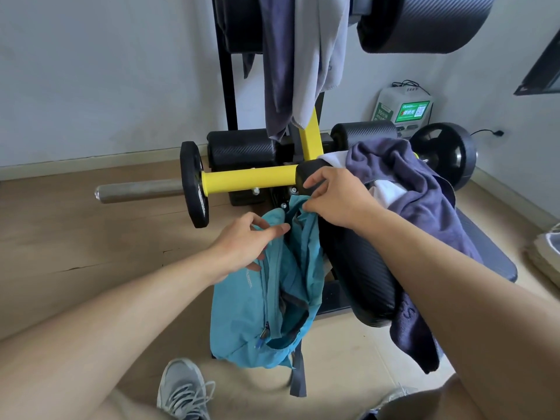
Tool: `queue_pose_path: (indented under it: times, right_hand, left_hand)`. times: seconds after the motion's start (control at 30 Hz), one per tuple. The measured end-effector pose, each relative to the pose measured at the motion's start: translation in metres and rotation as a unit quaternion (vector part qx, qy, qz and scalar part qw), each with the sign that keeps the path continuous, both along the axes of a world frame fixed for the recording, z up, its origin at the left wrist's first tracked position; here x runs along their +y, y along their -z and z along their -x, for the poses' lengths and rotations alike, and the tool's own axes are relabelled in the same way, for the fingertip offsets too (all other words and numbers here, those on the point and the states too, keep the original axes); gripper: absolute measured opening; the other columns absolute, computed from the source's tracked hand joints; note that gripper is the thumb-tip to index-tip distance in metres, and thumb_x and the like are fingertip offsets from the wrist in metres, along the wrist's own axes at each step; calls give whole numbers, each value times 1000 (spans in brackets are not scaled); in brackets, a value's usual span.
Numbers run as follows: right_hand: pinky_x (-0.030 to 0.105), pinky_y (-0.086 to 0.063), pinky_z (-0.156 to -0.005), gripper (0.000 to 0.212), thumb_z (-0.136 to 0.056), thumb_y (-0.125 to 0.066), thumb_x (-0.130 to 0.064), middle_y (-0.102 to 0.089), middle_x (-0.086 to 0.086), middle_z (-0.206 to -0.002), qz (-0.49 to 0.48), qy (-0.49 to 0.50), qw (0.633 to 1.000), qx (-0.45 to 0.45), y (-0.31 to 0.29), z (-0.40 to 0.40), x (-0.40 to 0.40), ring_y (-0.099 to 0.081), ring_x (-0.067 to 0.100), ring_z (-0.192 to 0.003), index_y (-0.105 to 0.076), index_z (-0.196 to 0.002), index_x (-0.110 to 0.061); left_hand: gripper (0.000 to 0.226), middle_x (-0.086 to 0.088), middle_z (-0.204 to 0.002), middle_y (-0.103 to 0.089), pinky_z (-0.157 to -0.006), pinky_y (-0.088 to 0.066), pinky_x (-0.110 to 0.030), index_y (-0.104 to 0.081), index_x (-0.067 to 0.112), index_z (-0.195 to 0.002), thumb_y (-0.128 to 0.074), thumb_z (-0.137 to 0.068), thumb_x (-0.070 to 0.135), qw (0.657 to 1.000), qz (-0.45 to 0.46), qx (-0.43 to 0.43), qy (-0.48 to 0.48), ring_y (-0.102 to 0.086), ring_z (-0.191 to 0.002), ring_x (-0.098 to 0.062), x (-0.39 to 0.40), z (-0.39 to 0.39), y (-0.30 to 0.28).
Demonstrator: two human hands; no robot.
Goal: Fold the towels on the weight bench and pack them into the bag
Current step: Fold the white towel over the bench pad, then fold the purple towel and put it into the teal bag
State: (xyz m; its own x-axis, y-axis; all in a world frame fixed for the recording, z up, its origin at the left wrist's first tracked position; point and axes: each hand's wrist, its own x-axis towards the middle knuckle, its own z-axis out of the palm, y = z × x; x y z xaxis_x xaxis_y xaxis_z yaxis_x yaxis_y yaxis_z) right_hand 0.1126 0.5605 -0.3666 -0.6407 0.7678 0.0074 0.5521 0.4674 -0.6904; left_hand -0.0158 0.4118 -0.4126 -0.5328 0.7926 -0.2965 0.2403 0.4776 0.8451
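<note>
Soft, even daylight is filling the room where I am working, casting only faint shadows on the floor (91, 237). The wide lens is bending the wall (106, 71) edges, and the bag (266, 298) is showing slight motion blur.

I have both bare forearms stretched forward and converging toward the middle. My left hand (242, 241) is palm-down, thumb out, fingers loosely curled and pinching thin fabric at their tips. My right hand (336, 198) sits higher and farther out, fingers bent downward, pinching fabric too.
</note>
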Motion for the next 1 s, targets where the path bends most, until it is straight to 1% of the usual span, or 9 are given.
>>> queue_pose_path:
  times: [0.2,0.37,0.43,0.5,0.57,0.63,0.77,0.87,1.0]
  right_hand:
    - [21,-43,-62,41,-78,-84,-30,-67,-9,-90,-11,-10,1000,-4,-3,-5,-3,-62,6,-83,-59,-111,-28]
    - [19,-42,-63,35,-84,-78,-31,-68,-12,-91,-20,14,1000,-3,-7,-21,3,-62,8,-87,-61,-114,-28]
    - [19,-43,-65,33,-85,-77,-31,-67,-12,-92,-40,23,999,-5,-9,-28,6,-62,9,-89,-62,-114,-27]
    - [22,-44,-69,32,-85,-76,-29,-68,-10,-95,-60,33,998,-3,-11,-34,9,-63,11,-91,-64,-115,-26]
    - [24,-43,-72,31,-86,-75,-28,-69,-8,-99,-72,44,996,-4,-12,-41,11,-62,12,-93,-65,-115,-25]
    - [20,-40,-67,31,-86,-74,-28,-70,-9,-100,-88,46,995,-18,-11,-46,14,-62,11,-94,-65,-116,-26]
    - [7,-34,-62,32,-86,-74,-31,-68,-11,-100,-89,38,995,-39,-7,-51,18,-58,7,-91,-65,-117,-27]
    - [8,-34,-63,33,-87,-74,-31,-68,-10,-102,-92,29,994,-45,-6,-51,19,-58,7,-92,-65,-119,-27]
    - [11,-36,-63,33,-87,-74,-29,-68,-9,-103,-108,28,993,-46,-4,-50,19,-59,8,-93,-65,-119,-26]
  left_hand:
    - [40,-4,-109,-63,-72,-62,-33,-59,25,-108,-69,-88,58,999,-29,15,-12,-68,-93,-21,10,-1,3]
    - [39,3,-104,-64,-89,-57,-43,-63,29,-101,-68,-85,64,998,-46,31,-22,-64,-94,-18,26,-4,7]
    - [38,3,-98,-63,-81,-55,-40,-63,28,-99,-71,-85,62,998,-49,22,-14,-62,-89,-18,34,-8,11]
    - [35,3,-88,-61,-66,-46,-34,-64,26,-98,-73,-84,58,998,-43,35,-3,-60,-81,-17,41,-15,16]
    - [33,4,-83,-60,-60,-38,-31,-65,26,-96,-74,-85,55,998,-38,59,1,-57,-75,-15,46,-21,20]
    - [31,4,-79,-60,-56,-35,-29,-66,24,-94,-73,-86,54,996,-32,84,5,-55,-70,-13,50,-24,24]
    - [29,3,-79,-66,-55,-37,-28,-67,23,-91,-75,-86,50,996,-26,89,4,-62,-71,-16,59,-19,34]
    - [24,0,-80,-68,-57,-42,-27,-68,21,-91,-77,-86,43,996,-33,78,-4,-64,-72,-21,64,-16,40]
    - [19,4,-87,-68,-57,-39,-24,-68,24,-94,-75,-89,41,994,-33,102,-2,-61,-77,-11,67,-19,39]
